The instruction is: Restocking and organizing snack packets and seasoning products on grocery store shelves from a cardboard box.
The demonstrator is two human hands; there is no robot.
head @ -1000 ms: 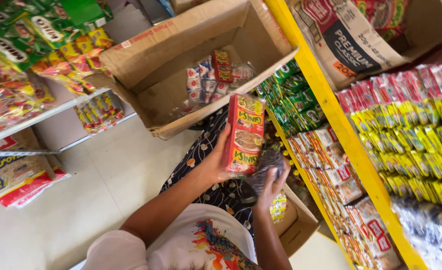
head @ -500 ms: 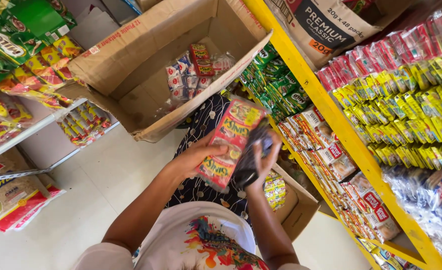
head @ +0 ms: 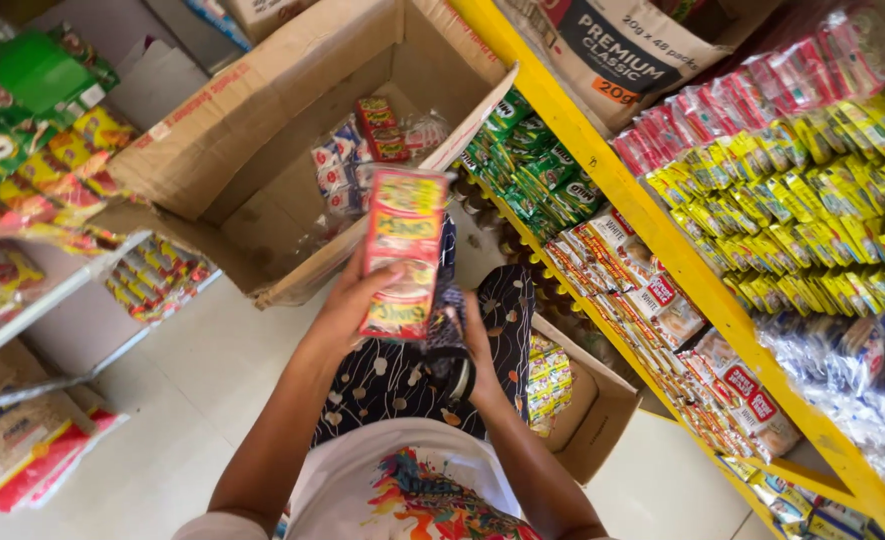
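Yellow metal shelf frame [head: 617, 190], painted, running diagonally along the right; its far ends are cut off by the picture edge.
Cardboard box [head: 262, 130], brown, corrugated, flaps open, tilted toward the viewer; it holds small sachet packs [head: 347, 165] in white, blue and red, partly under clear film.
Large paper sack [head: 622, 50], tan with a dark and red label, on the upper shelf, cut off at the top.
Rows of yellow and red sachets [head: 822, 190], glossy, hanging tightly together on the right.
Green sachets [head: 537, 170] and white-and-red flat packets [head: 662, 310] on the shelves below, stacked on edge.
Second, smaller cardboard box [head: 587, 410] at floor level beside the person's lap, its contents mostly hidden.
White shelf [head: 37, 300] on the left with crinkled green, yellow and red bags, blurred.
Red packet strip [head: 402, 250], glossy plastic, oblong with yellow and green label panels, held upright over the lap, in front of the open box.
Left hand [head: 347, 305], fingers closed around the strip's left edge.
Right hand [head: 477, 345], behind the strip, against a dark crumpled bag [head: 447, 325]; whether it is gripping is hard to make out.
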